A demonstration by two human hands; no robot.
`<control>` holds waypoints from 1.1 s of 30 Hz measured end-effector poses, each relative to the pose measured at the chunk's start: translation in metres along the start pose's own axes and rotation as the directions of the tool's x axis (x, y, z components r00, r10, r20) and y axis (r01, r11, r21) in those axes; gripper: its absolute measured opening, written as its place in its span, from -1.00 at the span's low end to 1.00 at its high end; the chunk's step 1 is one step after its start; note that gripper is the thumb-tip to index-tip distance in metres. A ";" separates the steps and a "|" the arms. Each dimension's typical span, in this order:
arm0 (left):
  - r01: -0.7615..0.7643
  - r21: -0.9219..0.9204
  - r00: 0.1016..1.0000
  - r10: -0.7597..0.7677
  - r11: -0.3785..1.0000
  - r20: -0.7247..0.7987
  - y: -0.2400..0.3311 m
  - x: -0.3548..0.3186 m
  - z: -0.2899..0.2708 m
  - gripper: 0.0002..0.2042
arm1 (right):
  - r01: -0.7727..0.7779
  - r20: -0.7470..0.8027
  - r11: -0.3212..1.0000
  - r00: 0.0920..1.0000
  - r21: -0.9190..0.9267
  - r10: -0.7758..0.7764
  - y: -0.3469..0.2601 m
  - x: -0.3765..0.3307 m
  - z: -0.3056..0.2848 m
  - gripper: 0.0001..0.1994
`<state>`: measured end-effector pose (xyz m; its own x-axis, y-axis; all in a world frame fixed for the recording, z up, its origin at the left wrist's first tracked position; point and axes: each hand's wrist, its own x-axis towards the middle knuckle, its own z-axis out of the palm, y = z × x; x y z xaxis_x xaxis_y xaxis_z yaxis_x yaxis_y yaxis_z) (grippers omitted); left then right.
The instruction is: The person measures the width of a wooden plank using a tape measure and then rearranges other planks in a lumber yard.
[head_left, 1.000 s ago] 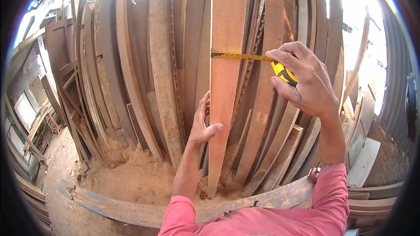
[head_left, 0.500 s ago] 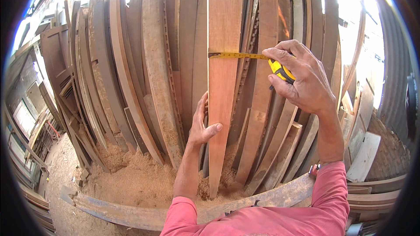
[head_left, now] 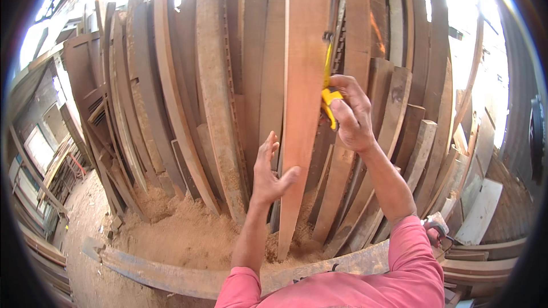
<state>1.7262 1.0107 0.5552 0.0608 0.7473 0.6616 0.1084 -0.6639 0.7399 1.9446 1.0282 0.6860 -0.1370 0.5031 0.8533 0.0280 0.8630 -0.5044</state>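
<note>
- The reddish plank is stood upright, its foot in sawdust, with weathered boards ranged behind it.
- The yellow tape measure is gripped at the plank's right edge by the curled fingers of the right hand.
- The left hand is held spread at the plank's left edge, gripping nothing; contact cannot be told.
- The blade is drawn out along the plank's right edge; no crosswise reading seems under way, and whether measuring is finished cannot be told.

Pinkish-red shirt with perhaps elbow-length sleeves, bare forearms and fingers.
</note>
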 end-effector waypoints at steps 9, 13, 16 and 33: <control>-0.111 0.404 0.971 0.186 0.908 -0.150 -0.009 0.004 0.015 -0.20 | -0.090 -0.037 0.944 0.994 0.318 0.107 0.004 0.001 0.006 -0.56; -0.106 -0.055 0.978 0.114 0.993 0.172 -0.016 0.024 -0.035 -0.22 | -0.044 -0.020 0.999 0.999 0.025 0.045 -0.025 -0.007 -0.030 -0.60; -0.011 -0.175 0.971 0.053 0.984 0.235 0.006 0.017 -0.039 -0.25 | 0.100 0.031 0.983 0.995 -0.151 -0.096 -0.054 -0.014 -0.057 -0.61; 0.235 -0.512 0.937 -0.333 0.826 -0.107 -0.120 0.031 -0.092 -0.11 | 0.413 0.413 0.782 0.884 -0.467 -0.220 -0.097 -0.013 -0.053 -0.55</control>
<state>1.6235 1.1107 0.4985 -0.0853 0.9182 0.3869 -0.4041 -0.3868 0.8289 1.9960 0.9404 0.7304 -0.5362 0.2360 0.8104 0.4278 0.9036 0.0200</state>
